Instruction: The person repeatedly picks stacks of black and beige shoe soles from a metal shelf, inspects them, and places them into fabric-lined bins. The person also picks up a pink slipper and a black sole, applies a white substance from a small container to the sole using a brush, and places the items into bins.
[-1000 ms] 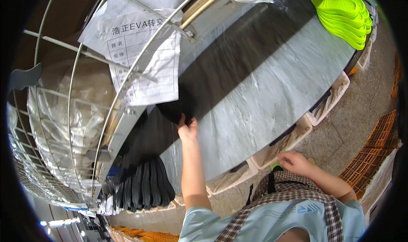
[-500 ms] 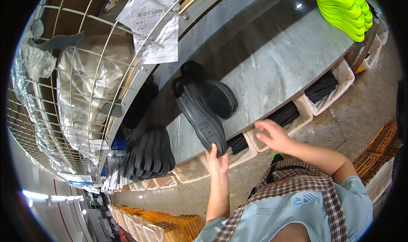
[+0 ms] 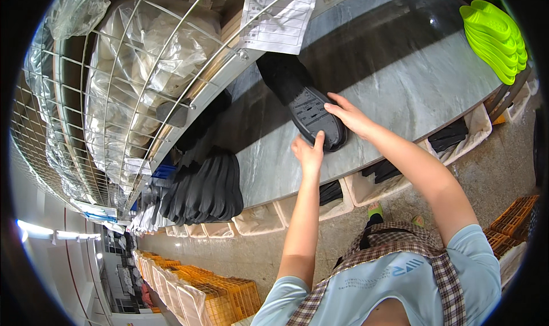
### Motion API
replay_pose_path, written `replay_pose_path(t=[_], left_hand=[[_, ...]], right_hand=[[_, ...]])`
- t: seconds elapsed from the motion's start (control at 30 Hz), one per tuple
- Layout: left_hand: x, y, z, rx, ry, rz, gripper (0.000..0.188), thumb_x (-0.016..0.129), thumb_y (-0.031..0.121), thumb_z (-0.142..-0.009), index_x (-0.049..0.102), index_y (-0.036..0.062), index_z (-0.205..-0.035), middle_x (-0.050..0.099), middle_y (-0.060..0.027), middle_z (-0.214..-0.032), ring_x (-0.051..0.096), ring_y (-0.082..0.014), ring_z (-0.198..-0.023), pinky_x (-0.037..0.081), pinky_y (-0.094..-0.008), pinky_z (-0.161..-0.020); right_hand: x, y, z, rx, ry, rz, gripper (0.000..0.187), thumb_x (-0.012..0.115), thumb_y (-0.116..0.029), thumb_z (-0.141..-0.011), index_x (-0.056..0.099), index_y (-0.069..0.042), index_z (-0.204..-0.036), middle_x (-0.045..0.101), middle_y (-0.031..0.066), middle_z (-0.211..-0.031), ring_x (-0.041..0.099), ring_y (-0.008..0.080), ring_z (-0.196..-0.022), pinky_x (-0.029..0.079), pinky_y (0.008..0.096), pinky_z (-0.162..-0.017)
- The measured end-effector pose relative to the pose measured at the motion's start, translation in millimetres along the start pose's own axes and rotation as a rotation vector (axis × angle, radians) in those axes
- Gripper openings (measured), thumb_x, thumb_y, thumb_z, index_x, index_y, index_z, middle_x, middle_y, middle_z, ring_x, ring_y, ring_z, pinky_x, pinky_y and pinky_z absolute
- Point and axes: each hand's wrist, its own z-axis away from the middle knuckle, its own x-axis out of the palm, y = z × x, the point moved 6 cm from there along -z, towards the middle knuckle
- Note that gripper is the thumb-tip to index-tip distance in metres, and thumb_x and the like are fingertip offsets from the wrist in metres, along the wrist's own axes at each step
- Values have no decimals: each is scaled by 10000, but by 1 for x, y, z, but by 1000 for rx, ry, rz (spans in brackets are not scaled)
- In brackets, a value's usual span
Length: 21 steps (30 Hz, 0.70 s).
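Note:
A black shoe sole (image 3: 309, 110) lies slanted over the grey tabletop, its grooved face up and its near end toward me. My left hand (image 3: 310, 152) grips that near end, thumb on top and the fingers curled at the edge. At the sole's right edge is my right hand (image 3: 350, 117); its thumb presses on the face while a finger stretches beside the rim. The far end of the sole merges with other dark pieces, so I cannot tell how many lie there.
Black soles (image 3: 203, 189) stand in a row at the table's left. Bright green soles (image 3: 496, 40) are stacked at the far right. A wire rack (image 3: 123, 68) with bagged goods rises at left. Lined bins (image 3: 366, 187) line the table's near edge; orange crates (image 3: 226, 294) stand on the floor.
My right hand has come from beyond the table edge onto the sole. The sole in my left hand has moved away from me and right, over the table. The view has shifted somewhat.

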Motion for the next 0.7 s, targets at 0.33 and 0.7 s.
replay_pose_path(t=[0.33,0.7], left_hand=[[17,15,-78,-271,-445,1062,765,609,442,-861,234,70,-1415,354,-143,-1412,372,-296,-1282,332,-439,-1045],[25,68,56,-327,-863,1283,542,539,347,-920,390,65,-1358,479,-119,-1314,502,-239,-1164,457,-385,-962]], right_hand=[[5,24,-18,221,6,-113,615,417,-496,-941,392,0,-1304,503,155,-1246,468,218,-1158,364,323,-978],[-37,-29,118,242,35,-607,882,677,-414,-802,230,102,-1360,442,252,-1287,474,304,-1190,425,384,-961]])
